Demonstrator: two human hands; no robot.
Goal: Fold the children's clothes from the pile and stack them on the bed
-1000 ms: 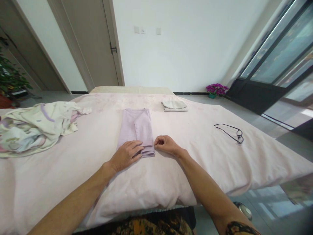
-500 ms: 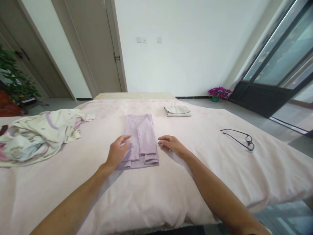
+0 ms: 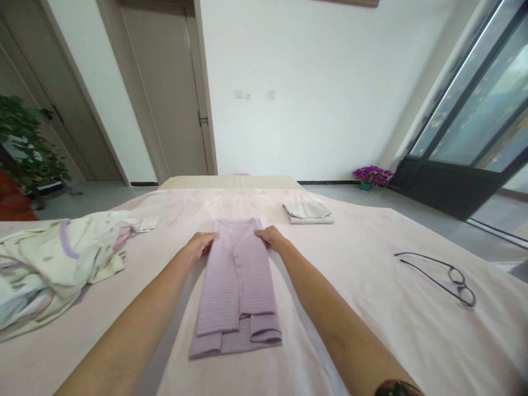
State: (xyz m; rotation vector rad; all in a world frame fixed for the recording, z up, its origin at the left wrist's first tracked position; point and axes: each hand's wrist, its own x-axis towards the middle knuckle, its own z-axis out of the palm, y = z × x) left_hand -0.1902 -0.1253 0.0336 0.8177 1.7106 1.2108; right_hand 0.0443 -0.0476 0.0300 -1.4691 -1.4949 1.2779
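- Two bare forearms reach forward from the bottom edge over a bed (image 3: 371, 319) covered with a pale pink sheet.
- Between the forearms lies a long lilac ribbed knit garment (image 3: 239, 286), folded into a narrow strip. It lies flat on the sheet, its near end doubled over in layers.
- To the right, well apart from the garment, a pair of thin black-rimmed glasses (image 3: 447, 274) rests on the sheet with its arms open.
- To the left, a crumpled cream cloth with lilac and pink print (image 3: 53, 264) lies heaped on the bed.
- The left hand (image 3: 201, 242) lies on the garment's far left corner, fingers together and curled on the cloth.
- The right hand (image 3: 270, 237) lies on the far right corner, fingers together likewise. Whether either hand pinches the cloth or only rests on it cannot be told.
- Just beyond the right hand, a small folded beige cloth (image 3: 307, 212) sits near the bed's far edge.
- On the floor beyond stands a pot of purple flowers (image 3: 371, 176), beside a dark-framed glass door (image 3: 474, 132).
- A beige door (image 3: 169, 110) stands in the far wall, and a leafy green plant (image 3: 25, 148) at the far left.
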